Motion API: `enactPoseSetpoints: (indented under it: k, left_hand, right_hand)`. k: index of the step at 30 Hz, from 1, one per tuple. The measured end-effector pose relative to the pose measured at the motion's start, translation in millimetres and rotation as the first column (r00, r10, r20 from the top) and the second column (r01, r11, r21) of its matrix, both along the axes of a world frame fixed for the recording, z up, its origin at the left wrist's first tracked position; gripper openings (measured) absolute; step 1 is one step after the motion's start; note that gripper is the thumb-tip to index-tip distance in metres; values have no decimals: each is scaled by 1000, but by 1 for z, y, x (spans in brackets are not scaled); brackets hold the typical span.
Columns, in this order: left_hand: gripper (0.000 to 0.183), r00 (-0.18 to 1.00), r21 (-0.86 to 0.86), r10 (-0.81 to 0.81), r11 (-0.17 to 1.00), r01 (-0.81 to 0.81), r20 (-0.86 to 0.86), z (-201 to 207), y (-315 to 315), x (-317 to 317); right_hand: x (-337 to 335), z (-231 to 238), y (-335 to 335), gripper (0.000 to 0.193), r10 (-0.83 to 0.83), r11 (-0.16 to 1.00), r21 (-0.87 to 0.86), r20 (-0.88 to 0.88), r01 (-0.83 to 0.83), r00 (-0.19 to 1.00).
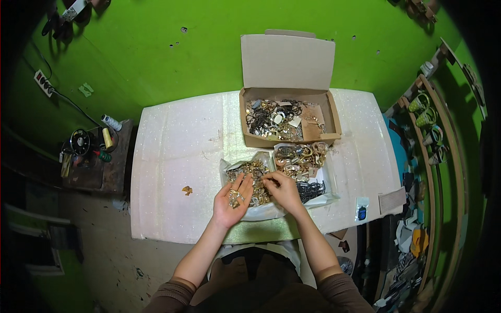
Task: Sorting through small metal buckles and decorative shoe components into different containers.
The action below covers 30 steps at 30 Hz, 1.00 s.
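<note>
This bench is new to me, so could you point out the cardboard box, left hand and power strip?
Cardboard box [289,94], head view: inner back wall.
Left hand [227,208], head view: upturned palm.
Power strip [44,83], head view: middle of its front.

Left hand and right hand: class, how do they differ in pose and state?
The left hand is palm up, fingers extended; the right hand shows its back, fingers curled. The left hand cradles small shiny pieces; whether the right hand pinches anything is unclear. Both are bare.
</note>
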<state>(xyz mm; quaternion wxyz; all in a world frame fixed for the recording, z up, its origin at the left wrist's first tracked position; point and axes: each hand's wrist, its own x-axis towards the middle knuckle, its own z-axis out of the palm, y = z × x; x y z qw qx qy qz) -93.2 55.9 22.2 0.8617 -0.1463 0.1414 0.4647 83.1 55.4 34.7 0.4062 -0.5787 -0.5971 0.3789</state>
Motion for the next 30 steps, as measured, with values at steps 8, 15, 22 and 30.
enactPoseSetpoints:
  k: [8, 15, 22, 30]
  left_hand:
    - [37, 992, -34, 128, 991, -128, -18, -7, -11, 25]
    - [38, 978, -101, 197, 974, -204, -71, -7, -21, 61]
    - [40, 979, -112, 197, 975, -191, 45, -7, -31, 98]
    - [37, 959, -138, 284, 950, -279, 18, 0, -34, 129]
  right_hand:
    - [32, -18, 3, 13, -170, 860, -373, -854, -349, 492]
    - [67, -14, 2, 16, -11, 871, -293, -815, -394, 580]
    - [90, -10, 4, 12, 306, 907, -104, -505, -409, 807]
    - [124, -20, 6, 15, 427, 857, -38, -505, -514, 750]
